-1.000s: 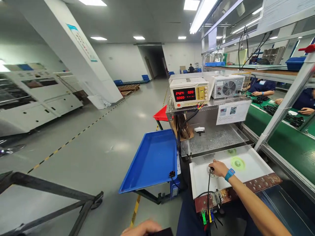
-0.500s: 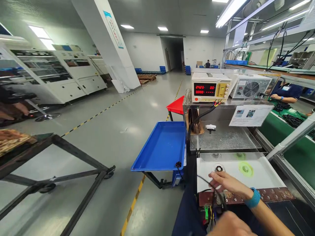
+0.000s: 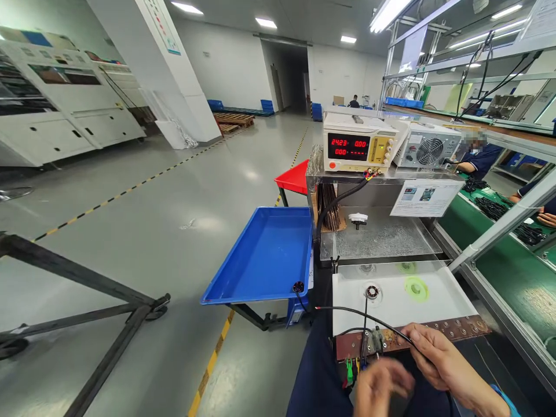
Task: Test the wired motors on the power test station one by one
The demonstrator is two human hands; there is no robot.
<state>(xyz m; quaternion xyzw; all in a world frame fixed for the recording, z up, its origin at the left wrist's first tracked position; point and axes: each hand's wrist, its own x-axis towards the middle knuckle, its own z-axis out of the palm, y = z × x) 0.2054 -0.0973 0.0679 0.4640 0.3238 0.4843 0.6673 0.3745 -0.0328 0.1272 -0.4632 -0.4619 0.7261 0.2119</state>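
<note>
My right hand [image 3: 438, 359] is at the lower right, fingers pinched on a thin black cable [image 3: 360, 314] that runs left to a bare tip over the white tray [image 3: 447, 295]. My left hand [image 3: 380, 387] is below it, blurred by motion, close to the clip with green and yellow connectors [image 3: 351, 368] on the brown terminal strip [image 3: 460, 329]. A small round socket [image 3: 372, 292] and a green disc [image 3: 416, 287] sit on the white tray.
A blue tray [image 3: 260, 260] on a stand is to the left, a red tray [image 3: 295, 178] behind it. A power supply [image 3: 358, 149] with red digits stands on the steel shelf. People work at the green conveyor [image 3: 508, 260] on the right. A black trolley frame [image 3: 87, 289] is at left.
My right hand left the round socket and drew back to the near edge, now pinching the black cable. My left hand came up beside it. The view swung.
</note>
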